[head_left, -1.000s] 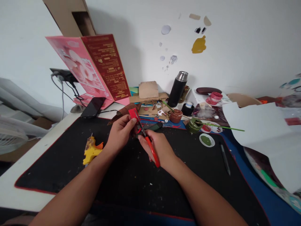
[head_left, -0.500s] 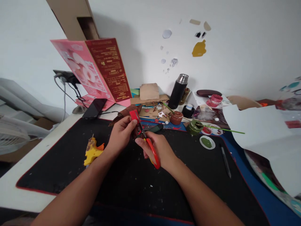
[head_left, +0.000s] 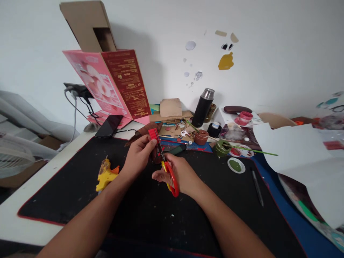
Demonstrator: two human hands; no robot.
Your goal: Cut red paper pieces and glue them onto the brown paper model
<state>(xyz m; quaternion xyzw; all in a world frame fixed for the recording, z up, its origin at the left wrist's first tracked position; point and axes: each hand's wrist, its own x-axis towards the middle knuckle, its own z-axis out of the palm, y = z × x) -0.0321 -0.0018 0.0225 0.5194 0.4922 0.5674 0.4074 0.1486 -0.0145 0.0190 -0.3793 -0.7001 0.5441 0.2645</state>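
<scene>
Between the thumb and fingers of my left hand point(head_left: 139, 154) is a small red ribbed piece point(head_left: 153, 134), its lines running lengthwise; its material I cannot make out. My right hand point(head_left: 181, 173) is wrapped round the handles of a pair of scissors point(head_left: 173, 181), red and yellow at the grips. The dark blades point up and away, lying along the right edge of the red piece. Whether they touch it I cannot tell. A yellow hot glue gun point(head_left: 105, 175) lies left of my left forearm. Behind my hands rests a dark green knife-like tool point(head_left: 177, 149).
A black mat point(head_left: 72, 182) covers the table. At the back stand a black thermos point(head_left: 203, 109), a brown paint jar point(head_left: 201, 137) and a green paint jar point(head_left: 221, 148) with a brush across it. A phone point(head_left: 109, 126) and pink-red card point(head_left: 126, 86) are left; a pen point(head_left: 257, 187) lies right.
The scissors and my right hand have shifted slightly left and down, and more of the yellow grip shows. My right thumb has lifted outward. The whole view has tilted up a little.
</scene>
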